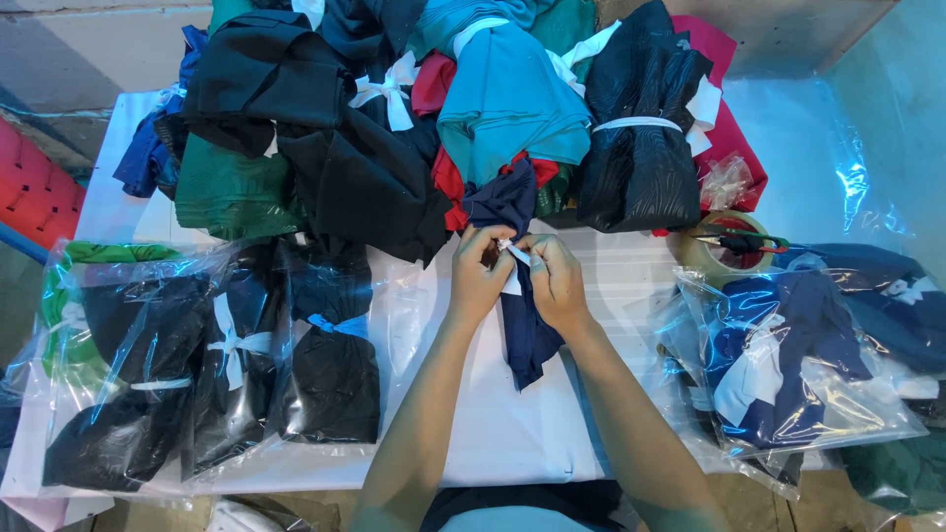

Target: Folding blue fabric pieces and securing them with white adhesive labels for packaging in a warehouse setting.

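Note:
My left hand [479, 273] and my right hand [556, 279] meet over the middle of the white table [512, 433]. Both grip a bundle of navy fabric [525, 340] and pinch a white strip [513, 254] at its upper part. The bundle's top lies against the pile of clothes, and its lower end hangs down onto the table between my forearms.
A heap of tied fabric bundles [443, 108] in black, teal, green, red and pink fills the far side. Clear bags with black bundles [217, 365] lie at the left, bags with navy pieces [798, 365] at the right. A tape roll with scissors [734, 244] sits at the right.

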